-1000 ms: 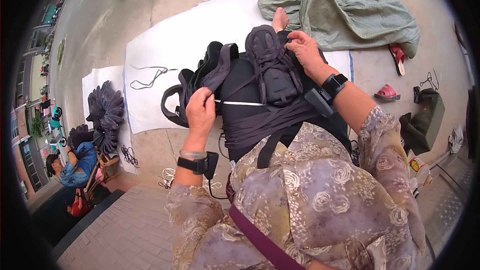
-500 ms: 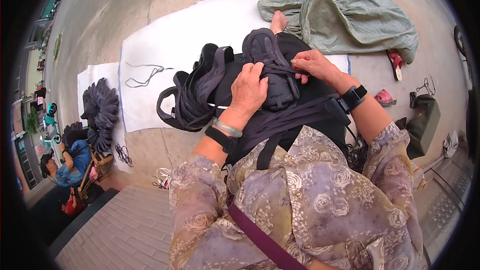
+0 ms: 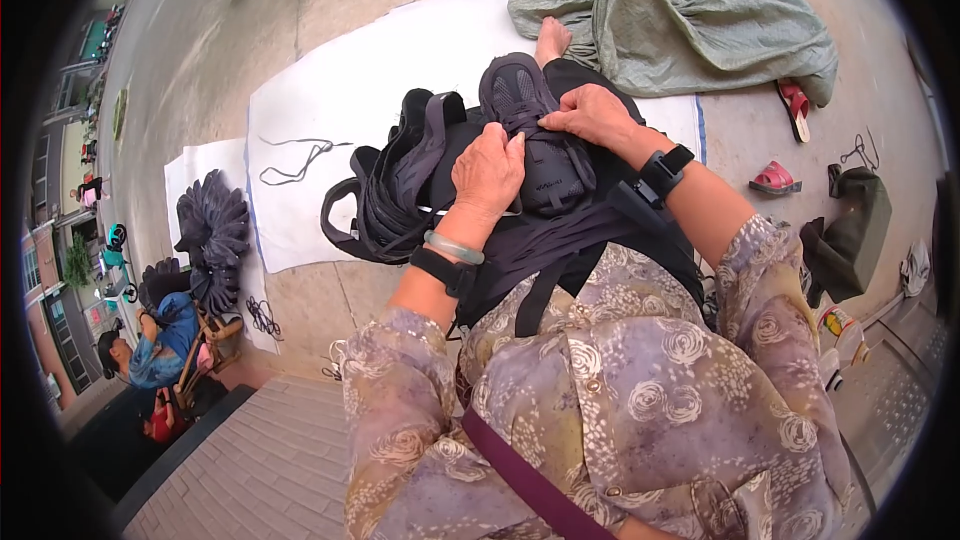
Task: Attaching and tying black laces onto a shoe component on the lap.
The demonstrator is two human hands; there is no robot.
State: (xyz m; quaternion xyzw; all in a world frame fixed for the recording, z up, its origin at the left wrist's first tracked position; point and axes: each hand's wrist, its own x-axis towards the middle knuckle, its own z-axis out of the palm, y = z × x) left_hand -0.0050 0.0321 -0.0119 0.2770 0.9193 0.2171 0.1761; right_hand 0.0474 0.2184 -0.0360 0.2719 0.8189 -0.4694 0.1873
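Likely shoelace [image 3: 318, 148] on white sheet [image 3: 400, 50]

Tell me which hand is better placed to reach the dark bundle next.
Probably the left hand: it is nearer the dark bundle, while the right hand is across the dark shoe.

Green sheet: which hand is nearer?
Right. The right hand is at the laces of the dark shoe, below and left of the green sheet; the left hand is also there, but farther left and lower.
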